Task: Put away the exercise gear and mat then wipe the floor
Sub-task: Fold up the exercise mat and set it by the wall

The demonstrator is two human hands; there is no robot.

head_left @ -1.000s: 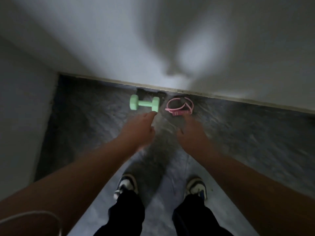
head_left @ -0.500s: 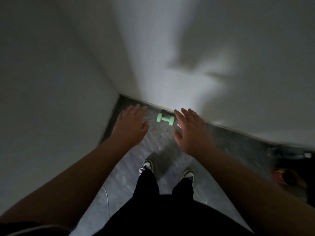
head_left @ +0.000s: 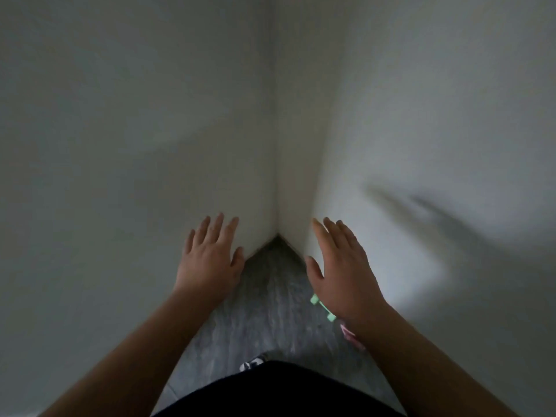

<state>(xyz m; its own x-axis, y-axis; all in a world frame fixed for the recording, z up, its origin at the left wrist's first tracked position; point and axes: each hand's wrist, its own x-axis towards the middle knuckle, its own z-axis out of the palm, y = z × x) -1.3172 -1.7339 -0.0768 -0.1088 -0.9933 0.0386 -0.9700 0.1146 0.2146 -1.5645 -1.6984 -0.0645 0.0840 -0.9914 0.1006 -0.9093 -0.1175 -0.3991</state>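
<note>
Dumbbell [head_left: 322,307] (green) lies beneath the right hand [head_left: 343,272]; left hand [head_left: 209,257] likewise spread flat, holding nothing.

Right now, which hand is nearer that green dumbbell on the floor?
Right. In this view the right hand overlaps the green dumbbell, which lies by the right wall. The left hand is across the corner. Both are empty, fingers spread.

Two hands: the left hand [head_left: 207,261] at about 8 o'clock from the room corner, the right hand [head_left: 343,275] at about 4 o'clock from it, both with straight fingers, holding nothing. One green dumbbell [head_left: 322,307] on the floor [head_left: 270,311] at 5 o'clock. One pink band [head_left: 349,334] just past it. One shoe [head_left: 252,363] at 6 o'clock. Two walls [head_left: 120,130].
</note>
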